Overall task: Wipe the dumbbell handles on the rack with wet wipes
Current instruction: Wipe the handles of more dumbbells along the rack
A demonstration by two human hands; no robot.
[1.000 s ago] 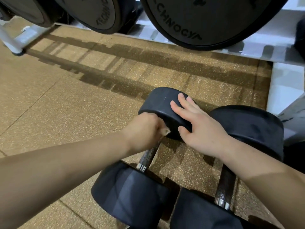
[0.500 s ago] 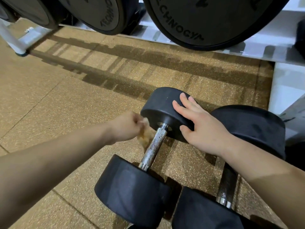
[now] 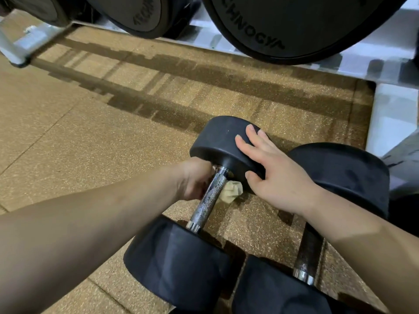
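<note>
The wipe point(image 3: 232, 191) is gripped by the left hand point(image 3: 195, 180) at the far end of the handle point(image 3: 209, 200). The dumbbell point(image 3: 217, 141) is steadied on the floor point(image 3: 90, 132) by the flat right hand point(image 3: 272, 175). A stroke toward the near end seems needed next.

We look down on a floor point(image 3: 90, 143) of speckled tan rubber tiles with thin seams point(image 3: 38, 137) between them. Dark striped shadows point(image 3: 204, 73) run across it in long bands. Along the top stands a white metal rack point(image 3: 374, 66), its foot point(image 3: 13, 53) on the floor at far left and a white upright point(image 3: 394, 114) at right. Big black discs point(image 3: 294, 23) with lettering fill the top edge.
</note>
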